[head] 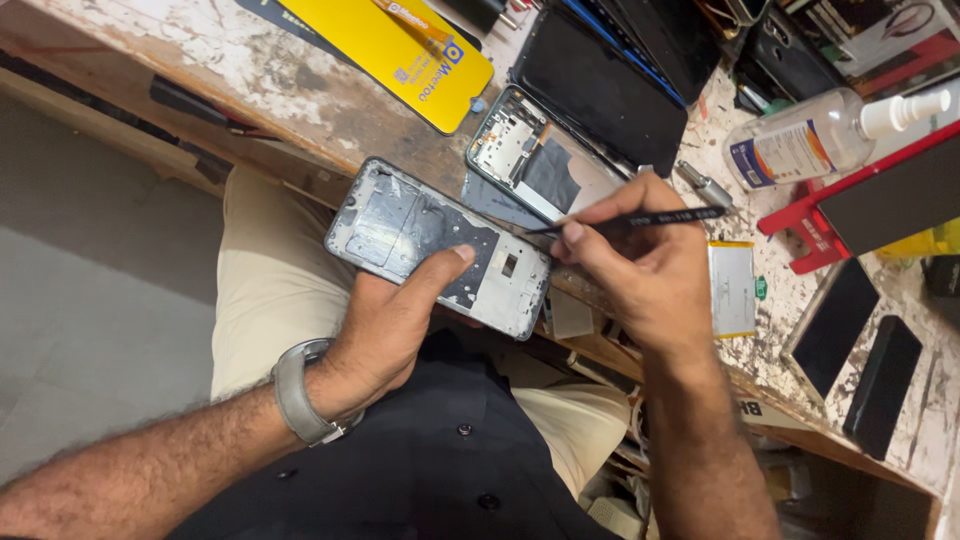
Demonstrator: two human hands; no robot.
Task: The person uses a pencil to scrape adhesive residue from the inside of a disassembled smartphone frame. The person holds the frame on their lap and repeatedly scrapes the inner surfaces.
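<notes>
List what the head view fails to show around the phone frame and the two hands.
- Head view: tweezers tip, too thin and dark to tell whether it touches the phone frame.
- Frame's underside, covered by the left hand.
- Right hand fingertips curl under, hidden.
- Clear bottle nozzle, cut off by the edge.

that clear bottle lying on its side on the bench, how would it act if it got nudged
The clear bottle lies on its side and looks round, so it would probably roll. It rests against a red holder, which may stop it on that side. It looks like thin plastic with clear liquid inside, so likely lightish, slightly squeezable, not brittle.
</notes>
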